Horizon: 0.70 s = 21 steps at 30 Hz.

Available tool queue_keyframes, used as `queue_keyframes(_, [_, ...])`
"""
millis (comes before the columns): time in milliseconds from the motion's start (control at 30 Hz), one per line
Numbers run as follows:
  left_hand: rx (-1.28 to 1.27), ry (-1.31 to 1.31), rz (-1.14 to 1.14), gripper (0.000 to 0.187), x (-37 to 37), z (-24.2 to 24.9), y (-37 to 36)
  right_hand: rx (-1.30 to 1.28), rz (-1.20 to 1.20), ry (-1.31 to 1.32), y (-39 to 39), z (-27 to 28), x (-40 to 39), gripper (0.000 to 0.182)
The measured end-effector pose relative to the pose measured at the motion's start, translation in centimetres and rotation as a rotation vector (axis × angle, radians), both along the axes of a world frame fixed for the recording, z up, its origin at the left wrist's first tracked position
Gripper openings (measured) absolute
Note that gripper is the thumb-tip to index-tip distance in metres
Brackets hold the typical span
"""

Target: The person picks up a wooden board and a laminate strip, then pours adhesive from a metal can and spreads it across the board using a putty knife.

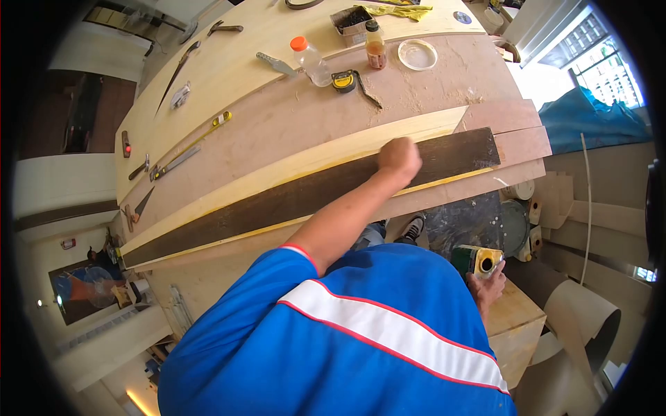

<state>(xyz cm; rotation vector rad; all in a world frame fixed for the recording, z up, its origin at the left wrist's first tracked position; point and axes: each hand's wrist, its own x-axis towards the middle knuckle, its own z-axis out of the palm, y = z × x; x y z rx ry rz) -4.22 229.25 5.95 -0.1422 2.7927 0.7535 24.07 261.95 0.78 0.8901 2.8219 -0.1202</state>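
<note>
My left hand (pixel 399 161) is closed in a fist over the long dark board (pixel 291 195), towards its right end; whatever it may hold is hidden beneath the fingers. The board lies along the near edge of the table, with pale yellowish wood (pixel 270 173) showing along both its long sides. Low on the right, beside my body, my right hand (pixel 490 286) grips a rectangular metal can (pixel 474 261) with a round dark opening facing up.
On the table (pixel 277 125) lie a tape measure (pixel 343 82), an orange-lidded jar (pixel 312 64), a small bottle (pixel 375 48), a round white lid (pixel 417 55), a hammer (pixel 225 28) and a yellow level (pixel 201 139). Below the can stands a wooden box (pixel 517 322).
</note>
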Motion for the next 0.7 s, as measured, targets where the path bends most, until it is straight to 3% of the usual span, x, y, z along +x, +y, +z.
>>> queue_keyframes(100, [0.197, 0.141, -0.037, 0.013, -2.7, -0.1, 5.4, 0.012, 0.008, 0.018, 0.3, -0.1, 0.3, 0.116])
queue_keyframes(333, [0.381, -0.05, 0.174, 0.015, -6.1, -3.5, 18.0, 0.019, 0.044, 0.015, -0.2, 0.8, 0.3, 0.119])
queue_keyframes(500, [0.245, -0.053, 0.034, 0.02, -6.6, -3.8, 15.7, 0.019, 0.008, -0.014, -0.4, 1.2, 0.2, 0.119])
queue_keyframes(567, [0.262, -0.088, 0.055, 0.02, -5.7, -2.1, 11.5, -0.008, -0.057, -0.049, -0.8, 1.9, -0.3, 0.119])
queue_keyframes(700, [0.063, -0.04, -0.195, 0.02, -5.0, -0.3, 4.5, -0.032, -0.095, -0.022, -0.7, 1.9, -0.4, 0.116])
